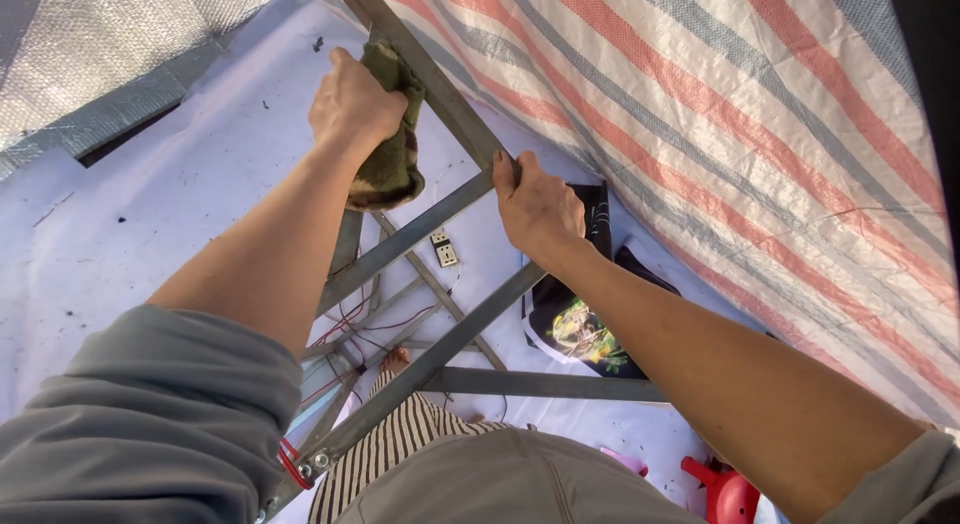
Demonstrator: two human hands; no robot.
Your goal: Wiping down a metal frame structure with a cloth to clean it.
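My left hand (352, 104) is closed on a green camouflage cloth (392, 154) and presses it against the upper bar of a grey metal frame (440, 89). My right hand (537, 206) grips the same bar lower down, where a cross bar (400, 242) joins it. More grey bars run below my arms toward my lap. Both sleeves are grey and pushed up the forearms.
A striped red, blue and white tarp (760, 114) hangs on the right. White sheeting (180, 184) covers the ground. A small electrical socket (444, 249) and red wires (345, 324) lie under the frame. A black printed bag (575, 319) and a red plastic object (725, 494) sit lower right.
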